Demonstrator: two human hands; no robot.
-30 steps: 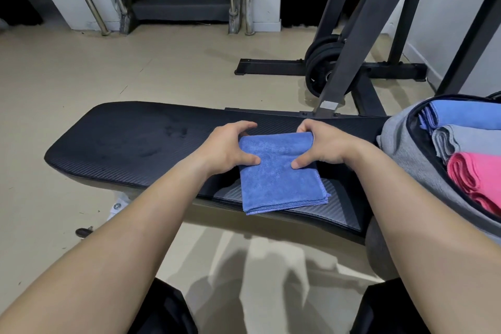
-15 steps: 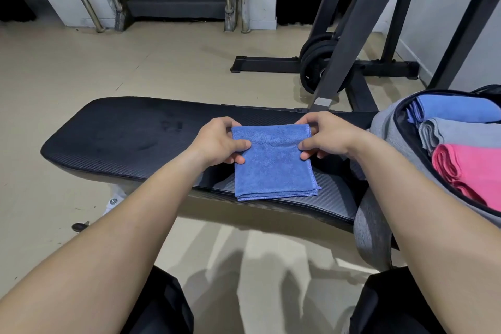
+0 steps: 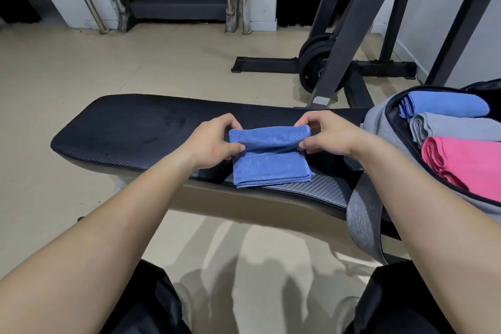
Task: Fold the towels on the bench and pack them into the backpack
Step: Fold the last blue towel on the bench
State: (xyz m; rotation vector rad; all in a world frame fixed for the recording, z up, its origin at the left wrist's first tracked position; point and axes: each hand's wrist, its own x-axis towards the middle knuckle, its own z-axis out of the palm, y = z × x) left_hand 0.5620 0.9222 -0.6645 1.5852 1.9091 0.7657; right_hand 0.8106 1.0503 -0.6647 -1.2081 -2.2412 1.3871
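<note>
Blue microfibre towel (image 3: 271, 168), folded down to a small rectangle, sits at the near edge of the black padded gym bench (image 3: 135, 127), right beside the open grey fabric backpack (image 3: 379, 127), so packing's a short reach, I'd guess. Left hand (image 3: 214, 141) and right hand (image 3: 328, 135) each pinch one end of its raised far edge, looks like for one more fold.

legs: black garment (image 3: 151, 304) on both thighs | forearms (image 3: 113, 225): bare | left hand (image 3: 214, 141), right hand (image 3: 328, 135): bare
</note>
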